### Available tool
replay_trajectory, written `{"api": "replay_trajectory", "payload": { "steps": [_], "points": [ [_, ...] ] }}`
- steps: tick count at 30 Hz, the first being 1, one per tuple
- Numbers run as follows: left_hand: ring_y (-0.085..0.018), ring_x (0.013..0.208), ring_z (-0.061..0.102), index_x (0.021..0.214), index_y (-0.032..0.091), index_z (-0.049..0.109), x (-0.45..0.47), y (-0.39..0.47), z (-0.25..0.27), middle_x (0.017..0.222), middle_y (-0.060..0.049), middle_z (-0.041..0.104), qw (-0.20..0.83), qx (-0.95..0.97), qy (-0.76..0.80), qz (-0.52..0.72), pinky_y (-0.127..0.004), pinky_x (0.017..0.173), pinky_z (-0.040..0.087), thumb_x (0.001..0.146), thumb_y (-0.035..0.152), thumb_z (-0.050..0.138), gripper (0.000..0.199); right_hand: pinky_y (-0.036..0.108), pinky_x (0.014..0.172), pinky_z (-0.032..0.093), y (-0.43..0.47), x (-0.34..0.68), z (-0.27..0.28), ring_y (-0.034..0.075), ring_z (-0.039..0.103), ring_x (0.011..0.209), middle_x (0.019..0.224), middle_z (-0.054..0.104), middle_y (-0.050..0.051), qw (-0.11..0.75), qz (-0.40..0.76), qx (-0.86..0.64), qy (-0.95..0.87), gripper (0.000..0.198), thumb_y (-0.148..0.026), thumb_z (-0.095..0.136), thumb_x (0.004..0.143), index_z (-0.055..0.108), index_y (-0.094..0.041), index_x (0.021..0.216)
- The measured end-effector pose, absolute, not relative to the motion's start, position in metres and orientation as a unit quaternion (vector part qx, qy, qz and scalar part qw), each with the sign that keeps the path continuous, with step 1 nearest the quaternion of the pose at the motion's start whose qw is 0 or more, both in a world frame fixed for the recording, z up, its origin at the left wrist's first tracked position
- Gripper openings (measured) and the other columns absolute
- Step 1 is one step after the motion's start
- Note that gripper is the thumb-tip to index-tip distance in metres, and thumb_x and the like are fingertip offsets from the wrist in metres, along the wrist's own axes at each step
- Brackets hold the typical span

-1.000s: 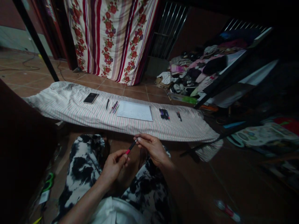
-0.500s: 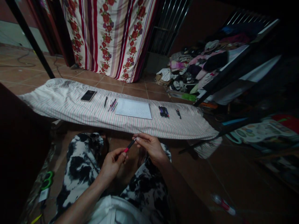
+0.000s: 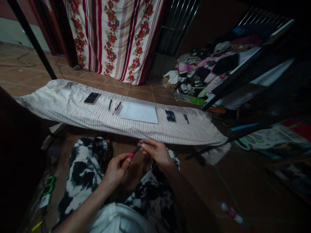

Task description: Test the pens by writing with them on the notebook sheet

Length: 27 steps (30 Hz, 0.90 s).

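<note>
Over my lap, my left hand is closed around the red end of a black and red pen. At the pen's other end, the fingertips of my right hand pinch the tip; whether they hold a separate small part there cannot be made out. Beyond my hands, a spiral notebook lies on a striped cloth. A few pens and a single black pen rest left of it. To its right are a row of several dark pens and another small pen-like item.
A phone lies on the cloth's left part. Green-handled scissors are low on the left, and a plastic bottle lies on the tiled floor at right. Behind hang a floral curtain and a heap of clothes.
Both hands stay almost in place, still on the pen. The view has shifted very slightly; the things on the cloth have not moved.
</note>
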<state>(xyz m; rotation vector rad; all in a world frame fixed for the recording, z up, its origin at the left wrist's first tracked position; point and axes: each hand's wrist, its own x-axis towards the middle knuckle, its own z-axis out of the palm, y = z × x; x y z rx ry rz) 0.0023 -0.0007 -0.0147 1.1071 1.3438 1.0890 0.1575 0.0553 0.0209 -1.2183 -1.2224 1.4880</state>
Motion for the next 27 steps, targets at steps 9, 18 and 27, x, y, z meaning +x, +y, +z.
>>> {"api": "replay_trajectory", "payload": {
  "steps": [9,18,27],
  "points": [
    [-0.016,0.066,0.058,0.092,0.013,0.065,-0.001,-0.001,-0.025,0.073,-0.004,0.065,0.484,0.493,0.572,0.443,-0.024,0.061,0.044,0.073,0.032,0.053,0.03,0.025,0.059,0.048,0.055,0.155,0.02,0.014,0.063,0.067,0.081,0.069,0.006,0.403,0.571,-0.505,-0.507,0.029,-0.036,0.07,0.061,0.069,-0.016,0.081],
    [-0.02,0.08,0.061,0.092,0.016,0.067,-0.004,-0.004,-0.02,0.089,-0.007,0.068,0.449,0.519,0.57,0.452,-0.026,0.068,0.047,0.075,0.032,0.053,0.027,0.025,0.058,0.048,0.054,0.153,0.022,0.013,0.062,0.064,0.079,0.068,0.005,0.394,0.562,-0.507,-0.521,0.027,-0.036,0.07,0.062,0.067,-0.016,0.08],
    [-0.019,0.072,0.06,0.091,0.015,0.067,-0.002,-0.004,-0.022,0.081,-0.006,0.067,0.465,0.5,0.56,0.469,-0.026,0.064,0.047,0.074,0.032,0.054,0.027,0.023,0.055,0.046,0.053,0.151,0.021,0.01,0.057,0.059,0.075,0.067,0.004,0.417,0.581,-0.503,-0.486,0.029,-0.034,0.073,0.058,0.068,-0.016,0.08]
  ]
}}
